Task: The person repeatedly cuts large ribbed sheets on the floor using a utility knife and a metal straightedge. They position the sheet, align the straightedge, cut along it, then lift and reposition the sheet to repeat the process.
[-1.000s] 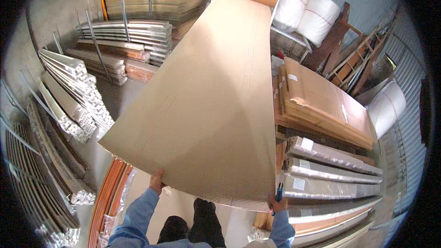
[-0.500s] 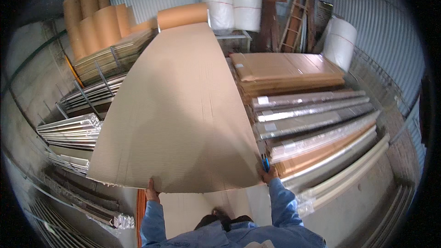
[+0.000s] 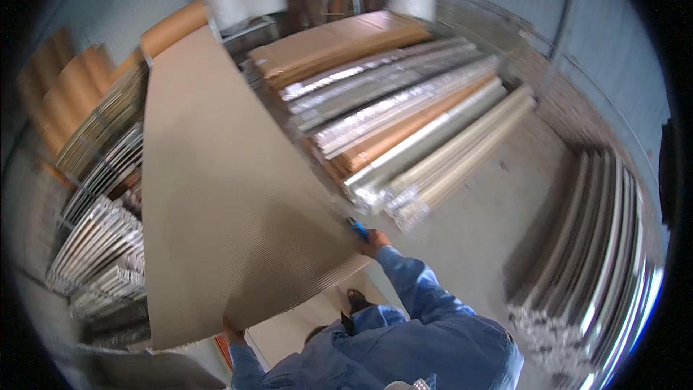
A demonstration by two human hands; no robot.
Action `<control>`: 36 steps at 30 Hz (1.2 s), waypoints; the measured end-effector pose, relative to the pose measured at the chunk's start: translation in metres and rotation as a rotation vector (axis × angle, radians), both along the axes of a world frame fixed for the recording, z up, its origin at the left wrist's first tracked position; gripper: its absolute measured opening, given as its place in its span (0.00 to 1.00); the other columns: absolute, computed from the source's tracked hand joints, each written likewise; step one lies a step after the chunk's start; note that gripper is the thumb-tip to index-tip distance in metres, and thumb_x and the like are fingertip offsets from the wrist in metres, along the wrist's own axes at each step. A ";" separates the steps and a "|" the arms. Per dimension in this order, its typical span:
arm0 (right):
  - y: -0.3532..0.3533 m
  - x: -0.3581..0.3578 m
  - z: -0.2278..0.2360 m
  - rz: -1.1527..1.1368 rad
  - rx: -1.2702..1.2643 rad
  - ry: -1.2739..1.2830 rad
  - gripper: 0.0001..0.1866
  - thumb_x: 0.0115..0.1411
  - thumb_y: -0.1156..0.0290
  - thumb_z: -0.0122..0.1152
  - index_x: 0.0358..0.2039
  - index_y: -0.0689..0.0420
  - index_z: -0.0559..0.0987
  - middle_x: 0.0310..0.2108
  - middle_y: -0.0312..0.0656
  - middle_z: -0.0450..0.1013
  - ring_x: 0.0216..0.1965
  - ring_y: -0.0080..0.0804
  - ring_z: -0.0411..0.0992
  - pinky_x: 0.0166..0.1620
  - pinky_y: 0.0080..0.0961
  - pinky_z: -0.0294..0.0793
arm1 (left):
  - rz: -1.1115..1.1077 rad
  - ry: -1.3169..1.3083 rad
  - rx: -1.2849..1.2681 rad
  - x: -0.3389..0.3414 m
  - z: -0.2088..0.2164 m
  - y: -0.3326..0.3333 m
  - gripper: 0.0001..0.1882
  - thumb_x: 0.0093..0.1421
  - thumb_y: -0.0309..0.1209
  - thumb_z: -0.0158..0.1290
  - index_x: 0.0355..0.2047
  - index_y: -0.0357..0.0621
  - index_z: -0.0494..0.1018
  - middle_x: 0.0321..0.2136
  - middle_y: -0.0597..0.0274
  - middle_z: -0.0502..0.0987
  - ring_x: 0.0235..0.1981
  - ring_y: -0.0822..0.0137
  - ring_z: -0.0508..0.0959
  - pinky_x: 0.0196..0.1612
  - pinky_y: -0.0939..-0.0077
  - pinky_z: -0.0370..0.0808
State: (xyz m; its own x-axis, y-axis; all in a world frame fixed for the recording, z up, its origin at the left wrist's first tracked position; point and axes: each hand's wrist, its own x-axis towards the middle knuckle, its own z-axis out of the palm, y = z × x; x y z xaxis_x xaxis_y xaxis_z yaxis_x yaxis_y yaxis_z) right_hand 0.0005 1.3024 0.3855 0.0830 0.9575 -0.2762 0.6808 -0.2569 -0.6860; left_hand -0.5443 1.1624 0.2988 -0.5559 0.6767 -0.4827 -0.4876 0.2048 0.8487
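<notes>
left hand (image 3: 232, 331) pinching the near edge of a corrugated cardboard sheet (image 3: 220, 188), right hand (image 3: 374, 243) gripping its right corner and a blue hand tool (image 3: 357, 229), sheet stretching ahead of both hands to a brown roll (image 3: 174, 28)

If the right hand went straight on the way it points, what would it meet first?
Likely the corrugated cardboard sheet: the right hand, blue tool also in its grip, holds the sheet's edge and points forward-left across it. Whether it would slide over or under is unclear.

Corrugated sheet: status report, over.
Left hand gripping near edge of corrugated sheet. Right hand at right corner, holding blue tool. Sheet extends to brown roll. Wrapped bundles right of sheet.
</notes>
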 end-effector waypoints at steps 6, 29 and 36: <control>-0.176 0.008 -0.031 -0.066 -0.053 -0.002 0.21 0.47 0.57 0.60 0.42 0.50 0.75 0.36 0.47 0.75 0.41 0.46 0.73 0.44 0.40 0.72 | -0.172 0.057 0.000 0.000 -0.040 -0.172 0.31 0.49 0.53 0.57 0.43 0.40 0.72 0.40 0.54 0.74 0.28 0.68 0.74 0.23 0.73 0.70; -0.742 0.299 -0.168 -0.064 0.057 0.175 0.10 0.49 0.70 0.65 0.21 0.60 0.73 0.14 0.40 0.70 0.12 0.26 0.66 0.15 0.27 0.65 | 0.153 0.033 -0.325 0.311 -0.016 -0.763 0.28 0.52 0.52 0.55 0.48 0.48 0.69 0.42 0.62 0.76 0.40 0.62 0.76 0.39 0.60 0.75; -0.873 0.349 -0.133 -0.114 0.017 0.216 0.13 0.46 0.68 0.68 0.24 0.62 0.73 0.16 0.41 0.71 0.12 0.29 0.67 0.15 0.26 0.66 | 0.216 -0.135 -0.357 0.373 -0.050 -0.897 0.29 0.50 0.51 0.58 0.46 0.44 0.71 0.41 0.59 0.76 0.38 0.59 0.78 0.37 0.58 0.78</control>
